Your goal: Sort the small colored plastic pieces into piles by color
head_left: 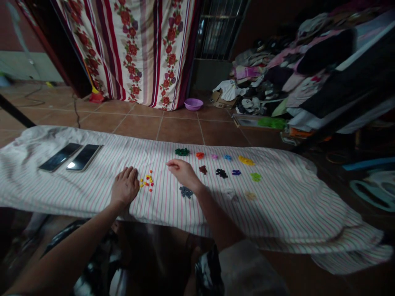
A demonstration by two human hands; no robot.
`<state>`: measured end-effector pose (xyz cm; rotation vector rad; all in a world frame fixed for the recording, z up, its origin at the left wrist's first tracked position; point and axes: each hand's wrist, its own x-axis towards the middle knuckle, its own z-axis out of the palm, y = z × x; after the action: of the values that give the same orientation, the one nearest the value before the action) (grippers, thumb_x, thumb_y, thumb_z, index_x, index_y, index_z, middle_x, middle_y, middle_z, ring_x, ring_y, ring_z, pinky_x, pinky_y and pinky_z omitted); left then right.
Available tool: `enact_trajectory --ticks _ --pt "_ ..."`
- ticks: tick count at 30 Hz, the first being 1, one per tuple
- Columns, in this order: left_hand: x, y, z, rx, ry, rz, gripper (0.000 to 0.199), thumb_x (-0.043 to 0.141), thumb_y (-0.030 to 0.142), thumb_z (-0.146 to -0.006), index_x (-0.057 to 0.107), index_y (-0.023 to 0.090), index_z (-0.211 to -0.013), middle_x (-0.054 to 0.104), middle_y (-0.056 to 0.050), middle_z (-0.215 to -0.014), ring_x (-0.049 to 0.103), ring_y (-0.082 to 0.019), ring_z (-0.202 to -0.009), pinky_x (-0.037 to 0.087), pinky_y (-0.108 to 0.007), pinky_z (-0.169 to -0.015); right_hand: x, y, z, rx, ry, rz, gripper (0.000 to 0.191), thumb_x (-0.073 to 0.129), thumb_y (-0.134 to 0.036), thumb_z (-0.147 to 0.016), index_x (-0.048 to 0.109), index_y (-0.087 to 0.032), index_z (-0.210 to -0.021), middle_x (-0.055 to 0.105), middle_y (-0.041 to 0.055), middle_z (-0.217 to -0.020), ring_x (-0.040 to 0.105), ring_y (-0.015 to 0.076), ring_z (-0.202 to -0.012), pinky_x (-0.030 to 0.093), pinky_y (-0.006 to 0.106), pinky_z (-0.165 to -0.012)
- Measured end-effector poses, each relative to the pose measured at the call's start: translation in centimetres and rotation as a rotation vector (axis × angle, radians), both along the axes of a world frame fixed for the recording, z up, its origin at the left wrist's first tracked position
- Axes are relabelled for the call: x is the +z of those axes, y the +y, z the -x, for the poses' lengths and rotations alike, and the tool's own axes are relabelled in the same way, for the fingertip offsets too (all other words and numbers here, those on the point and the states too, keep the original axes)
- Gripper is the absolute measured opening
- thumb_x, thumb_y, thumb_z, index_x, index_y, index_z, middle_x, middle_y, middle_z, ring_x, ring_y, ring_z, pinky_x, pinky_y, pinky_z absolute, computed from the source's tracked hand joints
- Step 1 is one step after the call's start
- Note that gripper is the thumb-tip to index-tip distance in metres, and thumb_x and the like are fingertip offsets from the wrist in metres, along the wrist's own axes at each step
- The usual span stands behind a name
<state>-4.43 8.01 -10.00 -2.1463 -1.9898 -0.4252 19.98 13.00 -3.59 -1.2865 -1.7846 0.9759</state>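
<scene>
My left hand lies palm down on the striped cloth, fingers stretched out. Right beside its fingertips is a loose scatter of small yellow and red pieces. Over the middle of the cloth, my right hand has its thumb and fingers pressed together; whatever may be in the pinch is hidden. Dark green pieces form a heap beyond it, and a grey heap lies nearer, by the wrist. To its right are little piles of orange-red, brown and black pieces.
Further piles are yellow, blue, purple, lime green, white and beige. Two phones rest at the left. Beyond the cloth, a purple basin stands on the tiled floor near heaped clothes.
</scene>
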Motion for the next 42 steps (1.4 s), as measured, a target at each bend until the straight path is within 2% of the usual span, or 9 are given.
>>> enact_trajectory --ticks 3,6,10,13,17,23,30,36,42 --pt "0.1 0.0 0.0 0.001 -0.015 0.003 0.043 0.036 0.027 -0.089 0.054 0.011 -0.125 0.055 -0.017 -0.135 0.044 -0.03 -0.132 0.036 -0.045 -0.107 0.0 -1.3 3.4 0.204 -0.298 -0.049 0.021 0.051 -0.01 -0.081 0.069 -0.019 -0.089 0.071 0.0037 -0.094 0.064 0.0154 -0.092 0.045 0.027 -0.084" --pt "0.1 0.1 0.0 0.004 -0.018 -0.001 0.043 0.037 0.026 -0.089 0.054 0.013 -0.125 0.056 -0.016 -0.134 0.044 -0.03 -0.132 0.036 -0.045 -0.106 -0.3 -1.9 5.6 0.27 -0.456 -0.058 0.018 0.051 -0.016 -0.087 0.068 -0.018 -0.092 0.07 0.0066 -0.098 0.063 0.0173 -0.095 0.044 0.027 -0.083" --pt "0.2 0.1 -0.1 0.008 -0.007 0.002 0.042 0.037 0.026 -0.088 0.053 0.015 -0.125 0.057 -0.014 -0.134 0.045 -0.029 -0.132 0.037 -0.044 -0.105 -1.0 -2.0 7.2 0.209 -0.575 -0.026 0.015 0.057 -0.027 -0.087 0.065 -0.019 -0.097 0.068 0.0075 -0.1 0.063 0.0198 -0.094 0.043 0.029 -0.079" --pt "0.2 0.0 -0.1 0.01 -0.015 0.0 0.041 0.038 0.025 -0.088 0.053 0.015 -0.125 0.057 -0.014 -0.134 0.044 -0.029 -0.132 0.036 -0.045 -0.106 -1.6 -2.0 7.7 0.139 -0.654 -0.027 0.017 0.053 -0.025 -0.089 0.062 -0.019 -0.102 0.067 0.0099 -0.105 0.062 0.0205 -0.098 0.043 0.03 -0.081" --pt "0.3 0.0 -0.2 0.013 -0.031 -0.002 0.041 0.037 0.025 -0.089 0.055 0.014 -0.124 0.056 -0.015 -0.135 0.044 -0.03 -0.132 0.036 -0.044 -0.106 -2.4 -2.0 8.0 0.11 -0.655 -0.026 0.017 0.051 -0.021 -0.089 0.061 -0.019 -0.103 0.067 0.0085 -0.106 0.061 0.0195 -0.101 0.041 0.029 -0.084" --pt "0.3 0.0 -0.2 0.011 -0.062 0.007 0.042 0.037 0.025 -0.088 0.054 0.013 -0.124 0.056 -0.016 -0.135 0.043 -0.031 -0.133 0.036 -0.046 -0.106 -1.9 -1.8 7.9 0.088 -0.666 -0.011 0.021 0.047 -0.018 -0.087 0.063 -0.02 -0.1 0.07 0.0087 -0.103 0.063 0.0217 -0.098 0.042 0.031 -0.081" --pt "0.2 0.0 -0.1 0.01 -0.029 -0.002 0.042 0.035 0.026 -0.089 0.054 0.013 -0.124 0.056 -0.014 -0.134 0.044 -0.03 -0.132 0.035 -0.044 -0.107 -1.5 -0.6 6.9 0.043 -0.465 0.07 0.016 0.053 -0.022 -0.085 0.066 -0.024 -0.093 0.073 0.0034 -0.094 0.066 0.0187 -0.091 0.046 0.028 -0.078" --pt "0.1 0.0 -0.1 0.005 -0.02 -0.001 0.042 0.036 0.025 -0.089 0.055 0.01 -0.124 0.056 -0.016 -0.135 0.045 -0.03 -0.132 0.036 -0.044 -0.107 -2.4 0.6 6.2 -0.01 -0.058 0.247 0.013 0.054 -0.013 -0.081 0.065 -0.02 -0.082 0.068 -0.0005 -0.074 0.069 0.0141 -0.069 0.05 0.021 -0.06" --pt "-0.2 0.0 0.0 -0.016 0.005 -0.042 0.042 0.037 0.025 -0.089 0.056 0.01 -0.123 0.057 -0.017 -0.133 0.046 -0.03 -0.131 0.037 -0.045 -0.106 -2.9 1.9 4.2 -0.054 0.199 0.317 0.013 0.057 -0.007 -0.077 0.063 -0.019 -0.078 0.064 -0.0022 -0.066 0.068 0.0132 -0.066 0.052 0.02 -0.057"
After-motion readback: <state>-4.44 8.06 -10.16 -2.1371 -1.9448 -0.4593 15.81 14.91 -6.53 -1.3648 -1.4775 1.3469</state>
